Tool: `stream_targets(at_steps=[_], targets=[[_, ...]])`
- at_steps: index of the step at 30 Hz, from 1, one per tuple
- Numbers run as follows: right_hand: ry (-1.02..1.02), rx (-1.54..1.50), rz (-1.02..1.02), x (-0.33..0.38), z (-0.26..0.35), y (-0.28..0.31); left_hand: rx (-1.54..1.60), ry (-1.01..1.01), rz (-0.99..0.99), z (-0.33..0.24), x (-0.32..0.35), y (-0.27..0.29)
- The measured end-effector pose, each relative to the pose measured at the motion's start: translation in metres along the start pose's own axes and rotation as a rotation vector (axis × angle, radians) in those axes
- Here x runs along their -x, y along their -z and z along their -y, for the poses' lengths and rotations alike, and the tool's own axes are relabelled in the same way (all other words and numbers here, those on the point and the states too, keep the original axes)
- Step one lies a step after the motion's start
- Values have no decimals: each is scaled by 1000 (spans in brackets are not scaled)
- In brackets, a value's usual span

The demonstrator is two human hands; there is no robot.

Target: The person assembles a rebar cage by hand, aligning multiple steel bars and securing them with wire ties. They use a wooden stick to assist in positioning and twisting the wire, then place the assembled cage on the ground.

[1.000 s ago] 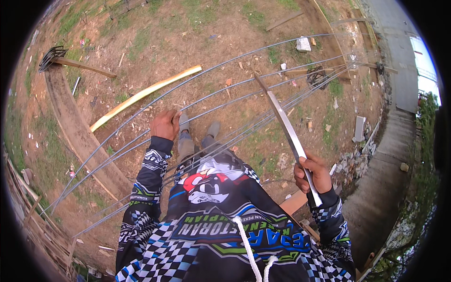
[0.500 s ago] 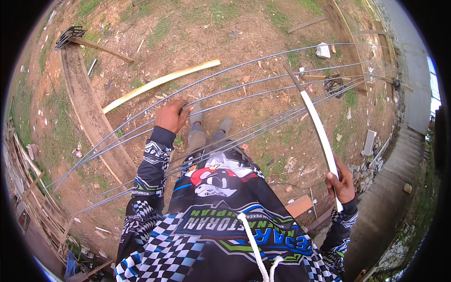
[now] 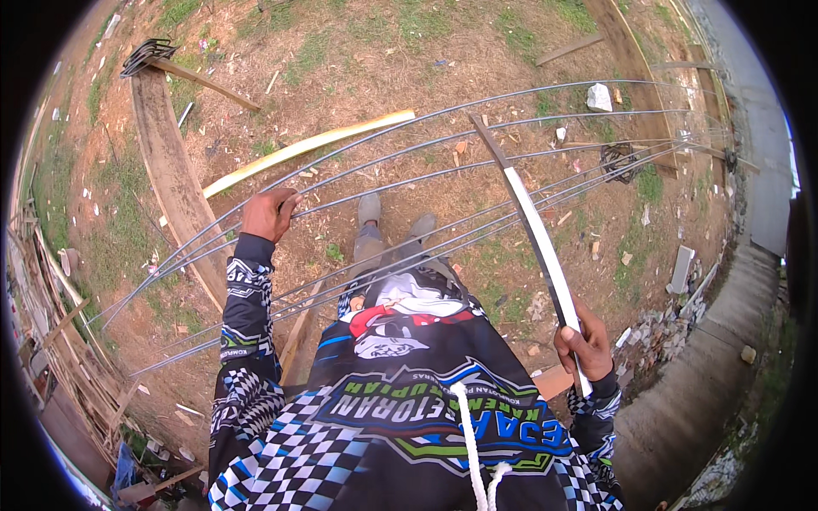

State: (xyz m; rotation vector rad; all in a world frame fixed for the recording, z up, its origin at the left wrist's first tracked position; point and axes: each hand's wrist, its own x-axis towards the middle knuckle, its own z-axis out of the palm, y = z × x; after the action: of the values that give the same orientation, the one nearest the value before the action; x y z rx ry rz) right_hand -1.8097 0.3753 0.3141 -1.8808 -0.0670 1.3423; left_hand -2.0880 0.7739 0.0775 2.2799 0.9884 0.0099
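Metal rods [image 3: 460, 106] run in front of you, bowed by the lens, from lower left to upper right, crossing over the weathered plank [image 3: 175, 170] on the left and reaching the plank [image 3: 629, 47] at upper right. Left hand [image 3: 269, 215]: fingers curled at the upper rods; can't tell if that grip is closed on one or just resting there. Right hand [image 3: 588, 347]: grip clenched round the near end of a long bar [image 3: 545, 249], dark at its far end, white-faced toward you. Bar slants across the rods; contact unclear.

Progress, as far as visible: rods already laid out lengthwise. Upper three stand apart from each other over your feet; lower ones run close together, just in front of your shirt. No ties can be made out on them, though they're too thin to be sure. Dark bent metal pieces [image 3: 146, 56] sit at the left plank's far end, well apart from your hands. Judgement: handling under way, not finished; rods not evenly spaced, bar not put down.
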Motion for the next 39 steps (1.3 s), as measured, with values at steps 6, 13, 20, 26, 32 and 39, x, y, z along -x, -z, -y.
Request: stream_targets(at_steps=[6, 13, 20, 26, 32, 39], targets=[[-38, -30, 42, -9, 6, -10, 77, 73, 197, -51, -38, -31], [-78, -28, 20, -3, -7, -5, 214, 83, 248, 29, -5, 15], [-31, -108, -30, 20, 7, 7, -21, -364, -242, 19, 3, 7], [-67, -71, -35, 1, 7, 1, 18, -360, -281, 30, -1, -11], [-110, -156, -6, 3, 7, 6, 1, -333, -249, 27, 2, -14], [-116, -167, -10, 3, 19, 2, -71, -356, -302, 24, 6, -16]])
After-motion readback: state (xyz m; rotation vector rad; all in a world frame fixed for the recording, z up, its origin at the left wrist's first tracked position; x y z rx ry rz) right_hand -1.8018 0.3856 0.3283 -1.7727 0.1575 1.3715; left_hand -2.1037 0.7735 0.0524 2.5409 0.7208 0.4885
